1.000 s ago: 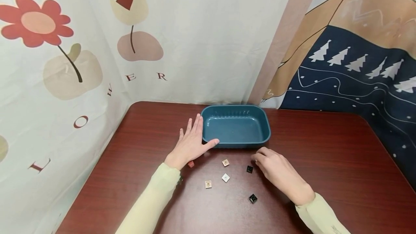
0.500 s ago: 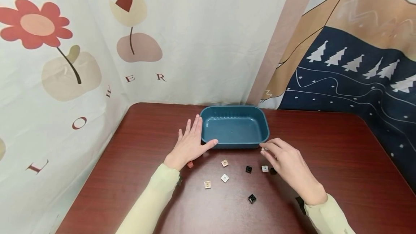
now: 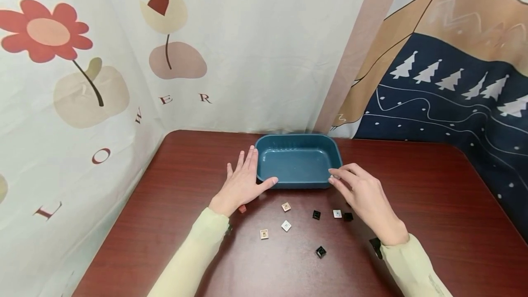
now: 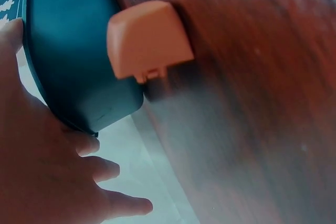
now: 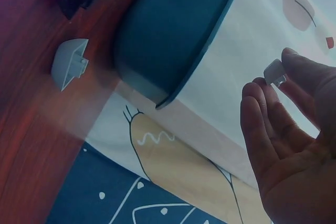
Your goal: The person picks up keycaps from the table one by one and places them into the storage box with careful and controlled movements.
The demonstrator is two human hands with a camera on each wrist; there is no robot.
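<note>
A white keycap is pinched between the thumb and fingers of my right hand, which hovers at the near right corner of the blue tub. With fingers spread, my left hand rests against the tub's left side, its thumb along the near rim. An orange-red keycap lies on the table by the left wrist. In the head view, loose keycaps lie in front of the tub: a white keycap and a black keycap near my right hand, and a black keycap left of them.
Nearer the middle are a cream keycap, a white keycap and another cream keycap. A black keycap lies closer to me. Behind the reddish-brown table hangs a printed curtain.
My right hand has picked up a white keycap and risen from the table toward the tub's right corner, uncovering a white and a black keycap. The left hand has stayed put.
</note>
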